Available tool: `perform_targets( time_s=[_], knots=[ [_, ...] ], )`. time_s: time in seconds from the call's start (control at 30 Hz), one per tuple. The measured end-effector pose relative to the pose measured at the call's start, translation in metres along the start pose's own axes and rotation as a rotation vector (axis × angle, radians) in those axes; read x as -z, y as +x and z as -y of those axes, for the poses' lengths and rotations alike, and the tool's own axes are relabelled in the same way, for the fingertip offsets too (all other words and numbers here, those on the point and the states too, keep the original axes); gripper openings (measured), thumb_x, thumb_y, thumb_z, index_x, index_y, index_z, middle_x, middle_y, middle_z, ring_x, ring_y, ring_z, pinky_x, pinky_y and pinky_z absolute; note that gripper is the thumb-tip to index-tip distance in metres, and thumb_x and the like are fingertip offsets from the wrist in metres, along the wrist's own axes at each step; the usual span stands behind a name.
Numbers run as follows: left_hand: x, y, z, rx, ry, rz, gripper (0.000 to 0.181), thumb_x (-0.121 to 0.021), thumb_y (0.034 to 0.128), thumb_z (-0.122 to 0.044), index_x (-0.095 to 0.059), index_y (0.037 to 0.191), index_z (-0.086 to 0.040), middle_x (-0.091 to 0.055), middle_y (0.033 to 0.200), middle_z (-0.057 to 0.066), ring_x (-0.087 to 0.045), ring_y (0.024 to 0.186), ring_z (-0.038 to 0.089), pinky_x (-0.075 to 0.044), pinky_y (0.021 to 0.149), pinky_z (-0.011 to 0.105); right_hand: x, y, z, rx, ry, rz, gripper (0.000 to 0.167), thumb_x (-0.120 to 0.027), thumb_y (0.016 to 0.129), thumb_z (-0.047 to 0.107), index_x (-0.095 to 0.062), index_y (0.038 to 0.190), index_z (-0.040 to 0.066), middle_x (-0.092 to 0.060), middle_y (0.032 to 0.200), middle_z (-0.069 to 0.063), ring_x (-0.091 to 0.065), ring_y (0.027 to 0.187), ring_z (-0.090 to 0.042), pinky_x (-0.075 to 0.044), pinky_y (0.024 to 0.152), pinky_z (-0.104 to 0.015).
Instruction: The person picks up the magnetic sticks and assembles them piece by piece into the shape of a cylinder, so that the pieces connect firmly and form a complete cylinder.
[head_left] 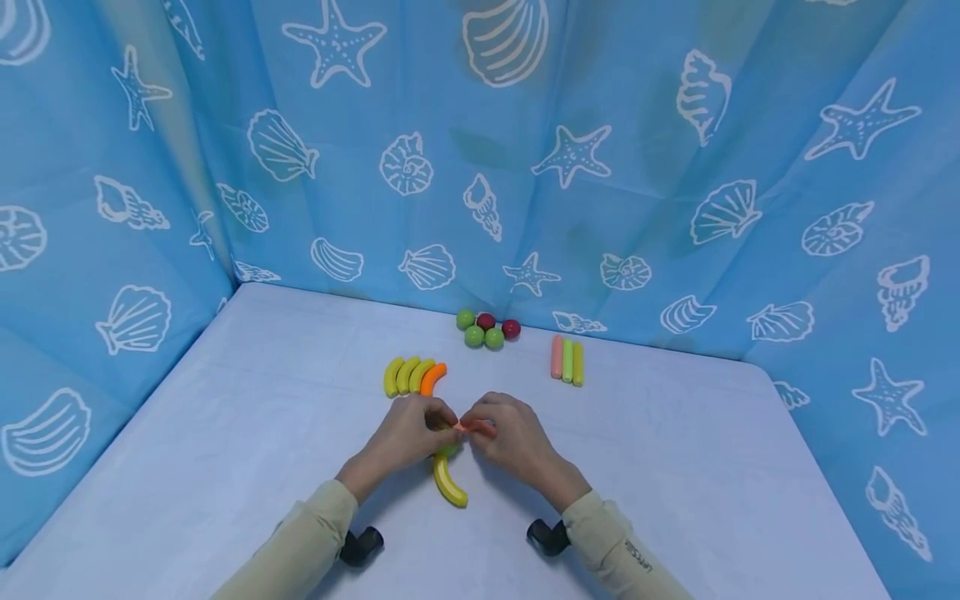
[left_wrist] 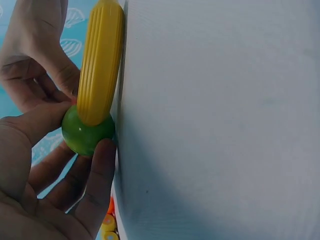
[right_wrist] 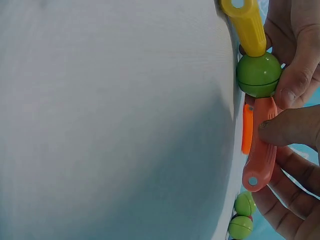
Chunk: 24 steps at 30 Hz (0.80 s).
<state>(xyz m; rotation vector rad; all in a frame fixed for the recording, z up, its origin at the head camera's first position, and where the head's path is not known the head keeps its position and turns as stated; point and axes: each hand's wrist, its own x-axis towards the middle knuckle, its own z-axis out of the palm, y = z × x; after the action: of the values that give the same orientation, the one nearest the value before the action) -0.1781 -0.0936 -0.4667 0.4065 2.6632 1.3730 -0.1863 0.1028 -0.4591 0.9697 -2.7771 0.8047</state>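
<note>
In the left wrist view, my left hand [left_wrist: 55, 175] holds a green ball [left_wrist: 82, 137] between thumb and fingers. A yellow curved stick [left_wrist: 101, 60] meets the ball at one end; in the head view it points toward the front of the table. My right hand [head_left: 517, 437] pinches a salmon-coloured curved stick [right_wrist: 261, 145] with a small hole near its outer end. In the right wrist view the stick's other end touches the green ball, opposite the yellow stick. In the head view the fingers largely cover the ball.
Behind the left hand lie several yellow curved sticks [head_left: 408, 375] beside an orange curved stick [head_left: 432, 379]. Farther back are green balls [head_left: 474, 336] and red balls [head_left: 511, 329]. Right of them lie pink, light green and yellow straight sticks [head_left: 567, 360]. A blue shell-patterned curtain [head_left: 480, 150] borders the white table [head_left: 675, 467].
</note>
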Motion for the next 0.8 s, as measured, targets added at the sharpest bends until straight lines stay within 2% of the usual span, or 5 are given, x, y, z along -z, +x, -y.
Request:
perform_targets(
  time_s=[0.37,0.7,0.8],
  knots=[
    [0.000,-0.002,-0.005,0.038,0.043,-0.052,0.010,-0.081,0.0848,-0.018,-0.075,0.089,-0.012,-0.065,0.075,-0.007,-0.059,0.071,0.011,-0.054,0.067,0.027,0.004,-0.003,-0.002,-0.006,-0.001,-0.022,0.020,-0.082,0.084,0.015,-0.077,0.104,0.012,-0.069,0.096,0.003,-0.064,0.093,-0.015,-0.055,0.086,-0.031],
    [-0.001,-0.010,-0.004,0.110,0.059,-0.069,0.014,-0.081,0.0848,-0.022,-0.075,0.093,-0.013,-0.063,0.076,-0.007,-0.058,0.071,0.013,-0.053,0.066,0.026,0.017,-0.020,-0.015,-0.126,0.003,-0.042,0.024,-0.082,0.083,0.016,-0.076,0.107,0.013,-0.070,0.103,0.004,-0.063,0.100,-0.014,-0.055,0.086,-0.035],
    [-0.001,-0.012,-0.004,0.105,0.058,-0.065,0.015,-0.082,0.0846,-0.022,-0.075,0.094,-0.012,-0.064,0.077,-0.007,-0.058,0.072,0.013,-0.053,0.066,0.027,0.018,-0.026,-0.019,-0.155,0.006,-0.049,0.024,-0.083,0.083,0.015,-0.076,0.106,0.013,-0.070,0.103,0.004,-0.063,0.099,-0.014,-0.055,0.085,-0.033]
  ],
)
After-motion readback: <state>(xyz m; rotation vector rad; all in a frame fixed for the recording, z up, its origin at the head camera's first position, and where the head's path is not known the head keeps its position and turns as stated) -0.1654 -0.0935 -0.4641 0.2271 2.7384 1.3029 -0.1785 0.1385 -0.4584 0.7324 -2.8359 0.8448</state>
